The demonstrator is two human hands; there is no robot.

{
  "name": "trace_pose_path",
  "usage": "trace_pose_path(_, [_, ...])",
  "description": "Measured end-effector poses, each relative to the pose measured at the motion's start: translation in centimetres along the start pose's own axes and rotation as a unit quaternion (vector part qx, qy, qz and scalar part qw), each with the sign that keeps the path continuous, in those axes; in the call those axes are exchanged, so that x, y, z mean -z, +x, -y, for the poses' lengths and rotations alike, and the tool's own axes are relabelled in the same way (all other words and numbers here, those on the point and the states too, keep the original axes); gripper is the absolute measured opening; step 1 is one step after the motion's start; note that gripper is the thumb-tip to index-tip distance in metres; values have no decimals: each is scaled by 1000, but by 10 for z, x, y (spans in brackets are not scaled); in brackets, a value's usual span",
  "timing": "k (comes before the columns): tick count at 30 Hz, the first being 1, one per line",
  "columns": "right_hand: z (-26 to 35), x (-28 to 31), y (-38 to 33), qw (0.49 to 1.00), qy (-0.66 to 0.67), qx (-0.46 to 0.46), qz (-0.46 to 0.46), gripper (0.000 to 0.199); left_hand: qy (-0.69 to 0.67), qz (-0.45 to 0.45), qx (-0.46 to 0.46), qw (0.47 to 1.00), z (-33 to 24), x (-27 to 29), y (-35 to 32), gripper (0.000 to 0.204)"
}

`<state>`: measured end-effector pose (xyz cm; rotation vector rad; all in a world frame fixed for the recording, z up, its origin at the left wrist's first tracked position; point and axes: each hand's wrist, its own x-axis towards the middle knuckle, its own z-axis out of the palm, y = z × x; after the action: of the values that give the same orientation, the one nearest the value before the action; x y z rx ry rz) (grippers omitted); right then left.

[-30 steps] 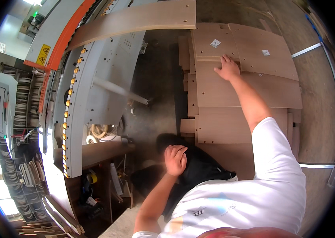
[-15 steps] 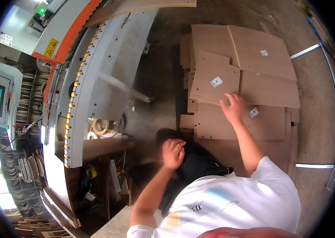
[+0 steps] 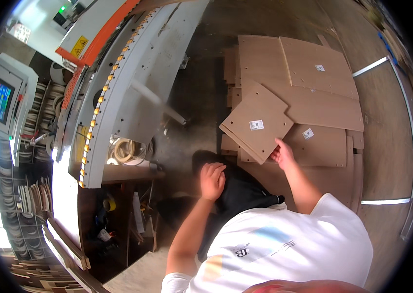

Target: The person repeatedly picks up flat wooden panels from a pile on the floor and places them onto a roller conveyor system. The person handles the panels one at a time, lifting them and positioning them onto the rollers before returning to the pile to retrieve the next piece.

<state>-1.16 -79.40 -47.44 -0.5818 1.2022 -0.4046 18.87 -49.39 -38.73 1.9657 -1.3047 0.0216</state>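
Note:
My right hand [image 3: 283,155] pinches the near right edge of a small brown board panel [image 3: 260,110]. This panel has a notched corner, drilled holes and a white label. It lies turned at an angle over the stack, and a second layer shows along its lower left edge. Beneath it is a wider brown panel [image 3: 326,146] with its own label. My left hand [image 3: 212,181] rests on my black-trousered leg [image 3: 245,188], fingers loosely bent and holding nothing.
Larger drilled panels [image 3: 318,66] lie on the stack's far side. On the left stands a grey and orange machine [image 3: 152,73] with a row of yellow rollers and a control screen [image 3: 2,102]. Rolls of edging strip [image 3: 124,150] sit under its bed. White floor lines [image 3: 386,201] run at right.
The notched panel has turned and come nearer to me, its near corner now over the stack's front left. My right hand has moved nearer and closed on its edge. The left hand stays on my leg.

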Motion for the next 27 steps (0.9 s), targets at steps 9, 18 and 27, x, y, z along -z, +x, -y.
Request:
trace_pose_path(9, [3,-60,-63,981,-56,28,186,38,38,32,-13,999,-67,39,20,61])
trace_pose_path(18, [-27,-150,-171,980,-60,22,190,34,320,69,-105,939,-55,91,58,43])
trace_pose_path(27, [-62,-191,-171,728,-327,279,535,31,369,12,-104,924,-29,219,58,35])
